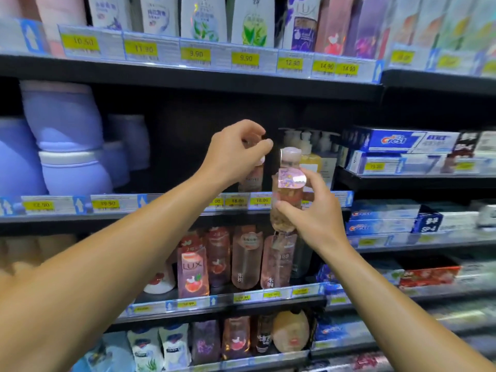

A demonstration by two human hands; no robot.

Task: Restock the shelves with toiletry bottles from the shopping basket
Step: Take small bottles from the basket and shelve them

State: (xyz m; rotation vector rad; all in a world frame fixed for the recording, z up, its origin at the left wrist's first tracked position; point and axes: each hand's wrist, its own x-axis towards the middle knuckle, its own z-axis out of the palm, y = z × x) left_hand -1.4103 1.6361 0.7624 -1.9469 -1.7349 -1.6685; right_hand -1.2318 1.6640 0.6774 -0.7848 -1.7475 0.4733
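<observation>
Pink and clear, a slim bottle (286, 189) with a pale cap and a pink label is held upright in the right hand (308, 210), whose fingers and thumb wrap its lower half; it hangs in front of the price strip at the front edge of the middle shelf (107, 218), not standing on it. Just to its left, the left hand (236, 151) reaches over that edge with its fingers curled round the top of a second pink bottle (253, 175), which stands on the middle shelf close behind the strip. Both forearms stretch up from the lower corners of the view. Beyond the held bottle, at the right end of the same shelf, stand pump bottles (311, 149), one with yellow liquid. Purple refill pouches (61, 146) fill the left end. One shelf below, red and pink Lux bottles (193, 267) line the front edge. Further right, Crest toothpaste boxes (394, 140) are stacked on their own shelves. Farthest up, the top shelf carries a row of tall white and purple bottles (204, 17) above yellow price tags (196, 53).
</observation>
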